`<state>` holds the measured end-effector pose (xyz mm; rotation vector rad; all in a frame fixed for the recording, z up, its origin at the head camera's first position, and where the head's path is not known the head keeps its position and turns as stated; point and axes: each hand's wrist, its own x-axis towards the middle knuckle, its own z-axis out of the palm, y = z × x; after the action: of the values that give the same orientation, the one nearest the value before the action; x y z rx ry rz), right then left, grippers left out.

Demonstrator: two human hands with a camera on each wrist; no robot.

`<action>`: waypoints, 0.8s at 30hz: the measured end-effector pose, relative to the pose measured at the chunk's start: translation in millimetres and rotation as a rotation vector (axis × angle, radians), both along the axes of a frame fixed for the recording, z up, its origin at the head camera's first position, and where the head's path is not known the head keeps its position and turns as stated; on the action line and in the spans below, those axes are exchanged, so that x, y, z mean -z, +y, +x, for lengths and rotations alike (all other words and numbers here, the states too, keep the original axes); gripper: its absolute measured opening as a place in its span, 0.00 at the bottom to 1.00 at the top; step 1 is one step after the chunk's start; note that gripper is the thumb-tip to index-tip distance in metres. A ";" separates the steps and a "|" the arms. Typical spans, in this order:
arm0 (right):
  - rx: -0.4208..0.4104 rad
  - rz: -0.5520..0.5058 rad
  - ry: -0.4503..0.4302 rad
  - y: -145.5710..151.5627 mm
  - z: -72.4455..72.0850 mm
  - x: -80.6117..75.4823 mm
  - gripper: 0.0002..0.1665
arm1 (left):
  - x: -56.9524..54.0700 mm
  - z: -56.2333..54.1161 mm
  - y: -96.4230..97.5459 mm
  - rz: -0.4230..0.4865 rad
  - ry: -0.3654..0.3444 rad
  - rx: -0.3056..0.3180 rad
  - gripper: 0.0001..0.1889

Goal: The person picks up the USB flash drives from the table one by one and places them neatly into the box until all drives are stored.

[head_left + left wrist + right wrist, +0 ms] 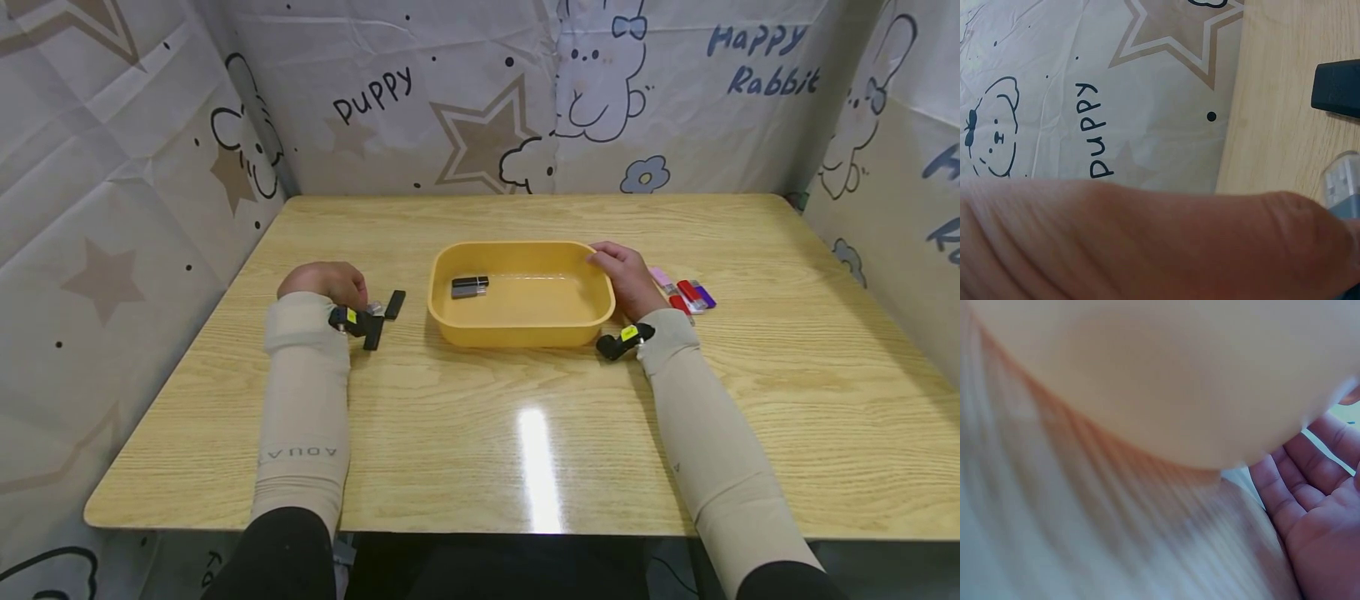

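On the left side of the table, my left hand [326, 283] pinches a USB flash drive [1342, 194] with a clear end. The thumb covers part of that drive, and the other fingertips are hidden. Dark flash drives lie close by, one [395, 305] farther right and another [373, 333] nearer me. A yellow rectangular box [521, 336] stands mid-table. My right hand [630, 279] grips its right end, thumb over the rim and fingers along the outer wall. Inside the box, at the left, lie a black flash drive [470, 282] and a grey one [468, 292].
Right of the right hand, several flash drives in red [687, 290], pink [660, 276] and purple [705, 295] lie in a loose cluster. Printed cloth [480, 50] hangs behind the wooden table [450, 433] and along both sides.
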<state>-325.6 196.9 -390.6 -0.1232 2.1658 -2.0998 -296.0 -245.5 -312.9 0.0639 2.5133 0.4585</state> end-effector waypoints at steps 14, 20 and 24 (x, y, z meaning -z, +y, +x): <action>0.002 -0.011 0.004 0.0 -0.5 1.5 0.20 | 0.1 2.0 3.8 0.006 0.014 -0.038 0.08; 0.006 -0.013 0.003 -0.5 0.4 1.4 0.19 | 0.2 1.8 3.9 0.000 0.011 -0.047 0.09; 0.011 -0.013 0.011 -0.9 0.1 1.2 0.19 | -0.2 2.8 4.9 -0.009 0.017 -0.044 0.10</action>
<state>-325.6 196.1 -391.8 -0.1245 2.1642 -2.1241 -293.2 -240.6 -312.7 0.0093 2.5377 0.4665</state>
